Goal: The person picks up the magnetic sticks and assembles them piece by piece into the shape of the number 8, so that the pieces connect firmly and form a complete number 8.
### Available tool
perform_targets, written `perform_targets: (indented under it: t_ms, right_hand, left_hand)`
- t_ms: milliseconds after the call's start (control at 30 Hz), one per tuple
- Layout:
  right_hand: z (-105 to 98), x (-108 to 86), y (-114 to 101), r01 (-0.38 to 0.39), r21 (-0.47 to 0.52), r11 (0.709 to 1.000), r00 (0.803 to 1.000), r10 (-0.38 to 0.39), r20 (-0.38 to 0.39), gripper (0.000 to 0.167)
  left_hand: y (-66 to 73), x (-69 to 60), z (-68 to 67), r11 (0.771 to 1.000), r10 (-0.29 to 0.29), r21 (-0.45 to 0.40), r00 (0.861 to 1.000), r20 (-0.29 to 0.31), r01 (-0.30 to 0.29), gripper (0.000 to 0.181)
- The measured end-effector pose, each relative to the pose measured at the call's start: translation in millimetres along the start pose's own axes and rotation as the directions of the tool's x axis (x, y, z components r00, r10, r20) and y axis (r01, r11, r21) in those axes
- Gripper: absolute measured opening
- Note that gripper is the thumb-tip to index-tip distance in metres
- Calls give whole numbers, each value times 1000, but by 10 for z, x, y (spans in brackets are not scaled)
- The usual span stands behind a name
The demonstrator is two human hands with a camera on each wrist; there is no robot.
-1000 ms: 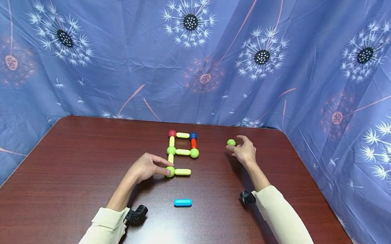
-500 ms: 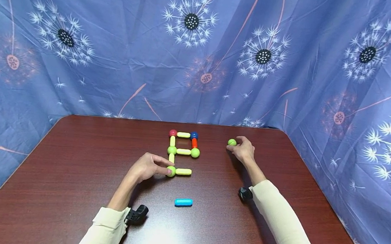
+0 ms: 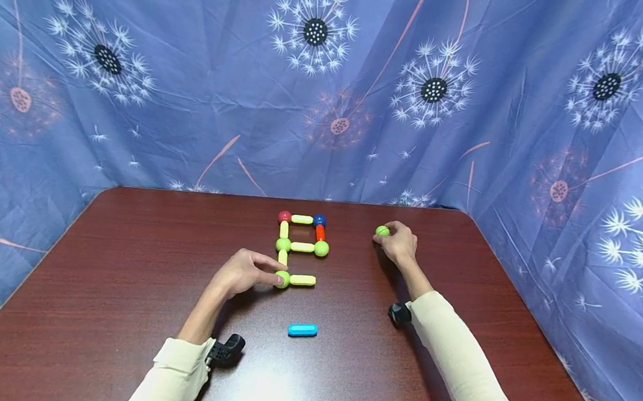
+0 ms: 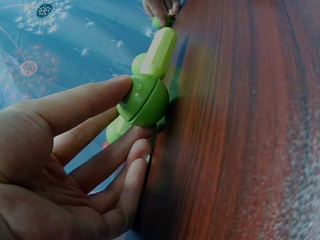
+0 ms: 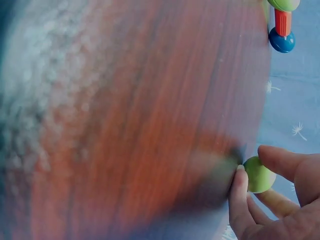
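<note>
My left hand (image 3: 244, 273) pinches a green ball (image 4: 145, 100) at the lower corner of a flat figure built of balls and short rods. From that ball a yellow rod (image 3: 303, 280) points right, its far end joined to nothing. Above, yellow rods and a red rod (image 3: 320, 234) link a red ball (image 3: 284, 217), a blue ball (image 3: 319, 220) and two green balls into a square. Well to the right, my right hand (image 3: 402, 243) holds a loose green ball (image 5: 258, 175) between thumb and fingertips, at the tabletop.
A loose blue rod (image 3: 302, 330) lies on the brown table (image 3: 113, 283), nearer me than the figure. Behind and beside the table hangs a blue curtain (image 3: 204, 83) with dandelion prints. Each wrist carries a black camera.
The right hand's fingers have closed in around the loose green ball, and the right forearm has shifted slightly left. The left hand stays on its ball, and the figure keeps its shape.
</note>
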State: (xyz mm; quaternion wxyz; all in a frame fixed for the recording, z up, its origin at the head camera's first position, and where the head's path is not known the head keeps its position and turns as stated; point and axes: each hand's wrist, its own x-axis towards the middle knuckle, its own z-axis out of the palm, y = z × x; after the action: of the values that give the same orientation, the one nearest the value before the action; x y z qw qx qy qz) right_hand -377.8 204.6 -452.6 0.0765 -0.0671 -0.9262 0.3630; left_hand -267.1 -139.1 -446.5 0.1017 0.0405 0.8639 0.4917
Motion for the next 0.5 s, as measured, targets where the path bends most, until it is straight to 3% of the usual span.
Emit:
perform_targets:
  t_ms: [500]
  right_hand:
    - [-29, -23, -30, -18, -20, 1000, 999, 19, 34, 42]
  left_hand:
    - [-3, -10, 3, 1000, -7, -5, 1000, 2, 7, 27]
